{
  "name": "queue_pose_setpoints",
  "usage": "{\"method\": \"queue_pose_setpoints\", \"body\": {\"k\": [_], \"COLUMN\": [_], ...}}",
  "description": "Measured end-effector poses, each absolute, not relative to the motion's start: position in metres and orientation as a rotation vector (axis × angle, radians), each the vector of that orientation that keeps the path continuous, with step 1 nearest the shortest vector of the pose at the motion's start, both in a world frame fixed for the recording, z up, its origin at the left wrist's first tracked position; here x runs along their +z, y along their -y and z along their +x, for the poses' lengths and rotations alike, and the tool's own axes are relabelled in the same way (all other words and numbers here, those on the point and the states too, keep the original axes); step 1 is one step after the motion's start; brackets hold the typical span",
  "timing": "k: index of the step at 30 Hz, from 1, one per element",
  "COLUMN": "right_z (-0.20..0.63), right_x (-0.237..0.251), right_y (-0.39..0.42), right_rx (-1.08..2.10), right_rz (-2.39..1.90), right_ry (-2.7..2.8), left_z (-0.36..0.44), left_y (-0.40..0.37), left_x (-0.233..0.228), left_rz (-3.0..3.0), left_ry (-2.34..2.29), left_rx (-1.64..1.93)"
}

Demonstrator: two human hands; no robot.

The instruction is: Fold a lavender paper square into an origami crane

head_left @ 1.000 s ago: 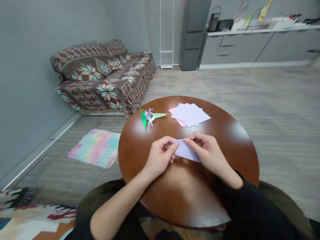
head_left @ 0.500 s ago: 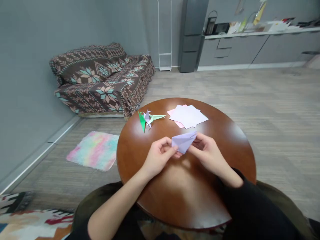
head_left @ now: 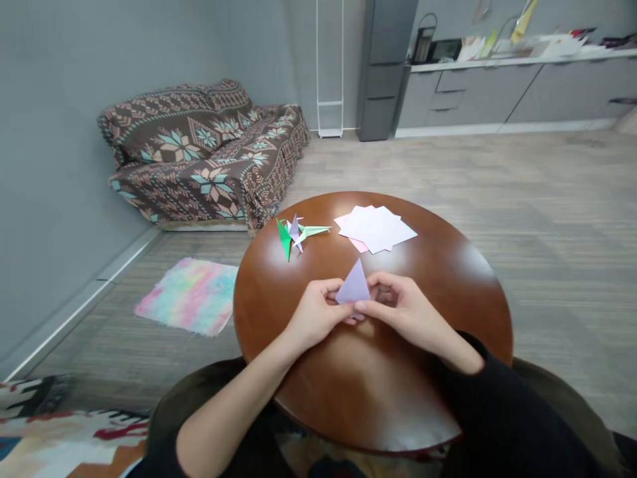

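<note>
A folded piece of lilac origami paper (head_left: 354, 285) is held above the round table, its point facing away from me. My left hand (head_left: 321, 309) pinches its left lower side between thumb and fingers. On the right, my right hand (head_left: 398, 302) grips the lower right corner, its thumb pressed on the bottom edge close to the left thumb. Some fingertips are hidden behind the paper. Beyond my hands lie folded paper cranes: a green one (head_left: 284, 239), a lilac one (head_left: 294, 230) and a pale green one (head_left: 311, 232).
A fanned stack of white and pink paper sheets (head_left: 378, 229) lies at the far side of the brown round table (head_left: 448, 285). A patterned sofa (head_left: 209, 159) stands back left, with a pastel fluffy mat (head_left: 192, 295) on the floor. Kitchen cabinets (head_left: 478, 99) line the back wall.
The lilac paper has been turned, so its point now faces away instead of to the right. My right hand has come slightly left and its thumb has moved to the paper's bottom edge.
</note>
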State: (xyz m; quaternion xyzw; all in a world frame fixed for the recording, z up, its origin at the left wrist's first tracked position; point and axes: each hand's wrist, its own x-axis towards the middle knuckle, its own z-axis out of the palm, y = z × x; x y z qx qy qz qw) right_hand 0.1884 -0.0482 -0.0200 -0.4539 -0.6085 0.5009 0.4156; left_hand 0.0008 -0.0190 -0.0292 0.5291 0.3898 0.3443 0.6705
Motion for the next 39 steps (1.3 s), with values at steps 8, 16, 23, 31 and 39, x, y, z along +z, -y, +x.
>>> {"method": "queue_pose_setpoints", "body": {"k": [8, 16, 23, 31, 39], "right_z": [0.192, 0.192, 0.195, 0.190, 0.186], "right_x": [-0.024, -0.021, -0.019, -0.016, -0.017], "right_y": [0.046, 0.048, 0.049, 0.052, 0.054], "right_rx": [1.203, 1.352, 1.332, 1.087, 1.160], "right_rz": [-1.160, -1.113, -1.162, -1.090, -1.015], "right_ry": [1.442, 1.451, 1.305, 1.352, 1.245], "left_z": [0.001, 0.000, 0.000, 0.002, -0.002], "left_y": [0.019, 0.022, 0.030, 0.031, 0.033], "left_x": [-0.033, -0.028, -0.029, -0.029, -0.020], "left_rz": [1.135, 1.315, 1.618, 1.490, 1.592], "left_ry": [-0.867, -0.863, -0.918, -0.889, -0.819], "left_rx": [0.768, 0.925, 0.894, 0.891, 0.828]}}
